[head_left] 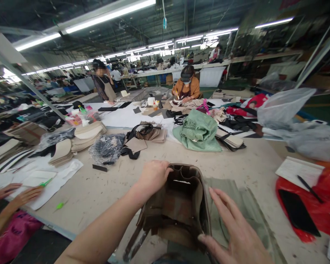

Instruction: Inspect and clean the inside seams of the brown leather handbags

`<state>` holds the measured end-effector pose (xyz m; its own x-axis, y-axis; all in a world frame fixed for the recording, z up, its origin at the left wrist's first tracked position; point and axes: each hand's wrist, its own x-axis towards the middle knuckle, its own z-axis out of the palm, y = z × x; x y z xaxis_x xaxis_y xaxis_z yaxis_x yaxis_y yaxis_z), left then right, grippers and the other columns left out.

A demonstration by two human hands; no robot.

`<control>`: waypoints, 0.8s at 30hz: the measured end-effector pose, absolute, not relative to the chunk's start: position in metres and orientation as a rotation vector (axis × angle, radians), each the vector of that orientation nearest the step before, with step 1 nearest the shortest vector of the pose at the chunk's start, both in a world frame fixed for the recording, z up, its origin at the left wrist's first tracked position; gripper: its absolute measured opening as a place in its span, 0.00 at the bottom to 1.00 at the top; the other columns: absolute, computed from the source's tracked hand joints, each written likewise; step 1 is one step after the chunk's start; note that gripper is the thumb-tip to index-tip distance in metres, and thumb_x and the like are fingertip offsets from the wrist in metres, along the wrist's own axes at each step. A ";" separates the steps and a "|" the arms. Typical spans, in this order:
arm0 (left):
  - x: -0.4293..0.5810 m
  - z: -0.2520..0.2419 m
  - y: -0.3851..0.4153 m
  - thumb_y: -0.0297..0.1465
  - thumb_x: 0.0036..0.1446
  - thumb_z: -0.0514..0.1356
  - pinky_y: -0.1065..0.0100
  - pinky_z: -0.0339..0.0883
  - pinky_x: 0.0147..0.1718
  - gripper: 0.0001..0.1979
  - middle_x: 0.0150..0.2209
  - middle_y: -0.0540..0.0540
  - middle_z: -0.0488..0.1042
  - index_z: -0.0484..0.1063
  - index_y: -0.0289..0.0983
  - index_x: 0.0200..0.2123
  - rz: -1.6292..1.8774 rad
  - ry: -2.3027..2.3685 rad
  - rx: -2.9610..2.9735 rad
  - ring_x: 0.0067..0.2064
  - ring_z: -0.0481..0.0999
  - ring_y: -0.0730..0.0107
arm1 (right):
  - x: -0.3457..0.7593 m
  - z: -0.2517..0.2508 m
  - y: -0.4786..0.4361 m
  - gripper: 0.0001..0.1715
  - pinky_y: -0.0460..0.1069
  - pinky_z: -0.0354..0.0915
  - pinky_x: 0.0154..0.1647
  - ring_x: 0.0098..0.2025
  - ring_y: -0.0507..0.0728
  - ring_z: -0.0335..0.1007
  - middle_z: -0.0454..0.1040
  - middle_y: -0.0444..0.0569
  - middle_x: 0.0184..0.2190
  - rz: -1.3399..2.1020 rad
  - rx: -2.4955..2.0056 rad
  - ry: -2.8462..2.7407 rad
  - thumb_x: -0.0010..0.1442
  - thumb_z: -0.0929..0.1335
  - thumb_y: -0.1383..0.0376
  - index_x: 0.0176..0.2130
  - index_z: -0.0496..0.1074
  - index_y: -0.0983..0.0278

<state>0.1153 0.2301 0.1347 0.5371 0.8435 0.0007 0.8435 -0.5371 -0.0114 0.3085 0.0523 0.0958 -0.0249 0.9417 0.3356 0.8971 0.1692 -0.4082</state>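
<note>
Open-topped brown handbag (178, 198), mouth upward, at the near side of the bench (107, 194). The left hand (156, 176) pinches the rim at its far left corner; the right hand (233, 223) is spread beside the right wall, its contact unclear. Grey-green fabric (235, 194) lies right of the handbag; a crumpled green sack (199, 130) lies beyond. Far right: black smartphone (299, 212) on red plastic (328, 183).

My left hand (156, 178) and right hand (233, 229), both bare
My left forearm (107, 222), also bare, widens from a narrower wrist (138, 192).
</note>
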 end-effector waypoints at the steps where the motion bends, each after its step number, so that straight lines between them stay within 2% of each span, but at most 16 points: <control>1: 0.116 0.134 0.231 0.38 0.60 0.49 0.67 0.64 0.34 0.15 0.33 0.44 0.77 0.73 0.38 0.35 0.015 -1.512 -2.732 0.36 0.76 0.62 | 0.308 0.096 0.050 0.49 0.53 0.68 0.47 0.57 0.64 0.59 0.52 0.54 0.61 0.115 -1.733 -1.946 0.52 0.67 0.55 0.65 0.42 0.60; 4: 0.118 0.133 0.233 0.38 0.61 0.49 0.66 0.64 0.33 0.16 0.33 0.43 0.77 0.73 0.37 0.34 0.016 -1.523 -2.711 0.36 0.76 0.61 | 0.305 0.092 0.044 0.53 0.54 0.69 0.47 0.57 0.65 0.59 0.51 0.56 0.62 0.121 -1.732 -1.986 0.49 0.68 0.55 0.65 0.40 0.62; 9: 0.117 0.130 0.236 0.38 0.61 0.49 0.67 0.63 0.33 0.17 0.32 0.42 0.77 0.74 0.36 0.33 -0.013 -1.540 -2.657 0.36 0.76 0.61 | 0.296 0.076 0.036 0.54 0.55 0.70 0.45 0.55 0.65 0.62 0.54 0.58 0.60 0.156 -1.759 -1.948 0.50 0.68 0.57 0.65 0.37 0.61; 12: 0.117 0.129 0.239 0.39 0.60 0.48 0.66 0.63 0.33 0.17 0.32 0.42 0.77 0.74 0.37 0.32 -0.013 -1.537 -2.636 0.36 0.75 0.61 | 0.291 0.070 0.035 0.51 0.53 0.71 0.41 0.51 0.63 0.66 0.56 0.59 0.59 0.223 -1.762 -1.905 0.53 0.66 0.59 0.66 0.35 0.62; 16: 0.120 0.130 0.241 0.40 0.59 0.49 0.65 0.64 0.34 0.17 0.32 0.42 0.77 0.74 0.37 0.32 0.003 -1.566 -2.622 0.37 0.75 0.60 | 0.286 0.068 0.035 0.44 0.49 0.71 0.38 0.47 0.58 0.70 0.62 0.57 0.56 0.287 -1.696 -1.871 0.58 0.60 0.64 0.65 0.32 0.64; 18: 0.120 0.133 0.243 0.40 0.58 0.49 0.64 0.64 0.35 0.17 0.33 0.42 0.77 0.74 0.38 0.33 0.012 -1.612 -2.626 0.38 0.75 0.59 | 0.287 0.066 0.036 0.43 0.49 0.70 0.39 0.45 0.58 0.71 0.67 0.57 0.52 0.268 -1.686 -1.837 0.59 0.59 0.66 0.65 0.32 0.67; 20: 0.118 0.137 0.246 0.40 0.57 0.50 0.64 0.65 0.37 0.17 0.33 0.41 0.77 0.75 0.38 0.33 0.016 -1.666 -2.626 0.39 0.75 0.58 | 0.293 0.065 0.041 0.41 0.50 0.70 0.35 0.39 0.58 0.73 0.73 0.57 0.43 0.222 -1.716 -1.802 0.58 0.58 0.67 0.65 0.35 0.69; 22: 0.114 0.144 0.251 0.40 0.55 0.51 0.64 0.65 0.38 0.17 0.34 0.41 0.77 0.75 0.37 0.31 0.004 -1.714 -2.618 0.40 0.74 0.57 | 0.304 0.067 0.051 0.39 0.49 0.69 0.31 0.32 0.58 0.73 0.75 0.54 0.34 0.164 -1.768 -1.773 0.58 0.58 0.66 0.65 0.41 0.71; 24: 0.108 0.152 0.259 0.39 0.52 0.53 0.64 0.66 0.38 0.16 0.34 0.40 0.77 0.76 0.36 0.29 -0.021 -1.758 -2.617 0.41 0.74 0.56 | 0.319 0.073 0.068 0.37 0.49 0.67 0.28 0.28 0.58 0.72 0.76 0.52 0.30 0.122 -1.831 -1.743 0.57 0.59 0.65 0.63 0.48 0.71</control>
